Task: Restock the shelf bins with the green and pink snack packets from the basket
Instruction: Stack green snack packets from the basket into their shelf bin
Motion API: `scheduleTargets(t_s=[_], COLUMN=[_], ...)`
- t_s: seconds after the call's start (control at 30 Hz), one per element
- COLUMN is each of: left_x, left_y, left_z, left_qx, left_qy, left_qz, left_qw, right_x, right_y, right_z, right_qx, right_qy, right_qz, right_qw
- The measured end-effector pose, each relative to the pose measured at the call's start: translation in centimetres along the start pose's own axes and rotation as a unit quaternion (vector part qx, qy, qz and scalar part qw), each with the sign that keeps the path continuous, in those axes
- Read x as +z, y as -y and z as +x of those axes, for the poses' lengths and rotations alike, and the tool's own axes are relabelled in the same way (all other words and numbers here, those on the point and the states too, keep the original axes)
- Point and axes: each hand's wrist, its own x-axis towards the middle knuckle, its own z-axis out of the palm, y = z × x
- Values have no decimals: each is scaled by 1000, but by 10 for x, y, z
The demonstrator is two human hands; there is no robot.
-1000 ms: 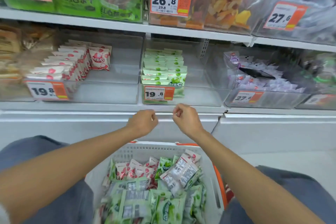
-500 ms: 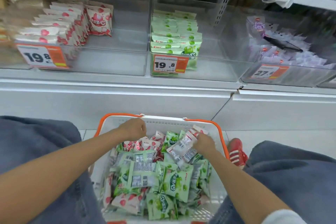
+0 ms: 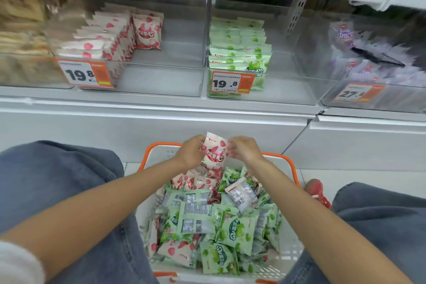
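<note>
Packets in green and pink lie heaped in the white basket (image 3: 292, 251) with orange rim, nearest, between the knees. Above its far edge the left hand (image 3: 190, 153) pinches a pink snack packet (image 3: 213, 151) upright; the right hand (image 3: 245, 150) touches its right edge, fingers blurred, grip unclear. Farther off, the left bin (image 3: 161, 80) holds pink packets, the middle bin (image 3: 288, 90) green ones.

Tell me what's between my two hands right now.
A pink packet, held upright over the basket between the left hand and right hand, in the head view.
</note>
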Motion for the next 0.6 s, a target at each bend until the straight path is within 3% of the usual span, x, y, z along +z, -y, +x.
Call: scheduleTargets(t_s=[0.1, 0.2, 0.3, 0.4, 0.5, 0.6], left_x=[-10, -14, -23, -44, -84, -132], left_y=[-11, -12, -18, -30, -38, -49], left_z=[-2, -4, -5, -5, 0, 5], left_qx=[-43, -57, -38, 8, 39, 86], left_qy=[7, 15, -18, -128, -276, -349], left_qz=[-124, -181, -171, -95, -26, 3], left_qw=[991, 982, 984, 987, 960, 933], right_x=[-1, 3, 12, 27, 46, 69], right_y=[-8, -6, 14, 47, 90, 137], right_z=[-3, -13, -23, -30, -34, -37], right_qx=[19, 15, -59, -118, -173, -211], right_qy=[35, 122, 116, 116, 131, 146], right_qz=[-120, -38, -22, -18, -11, 11], right_qw=[992, 992, 991, 986, 976, 967])
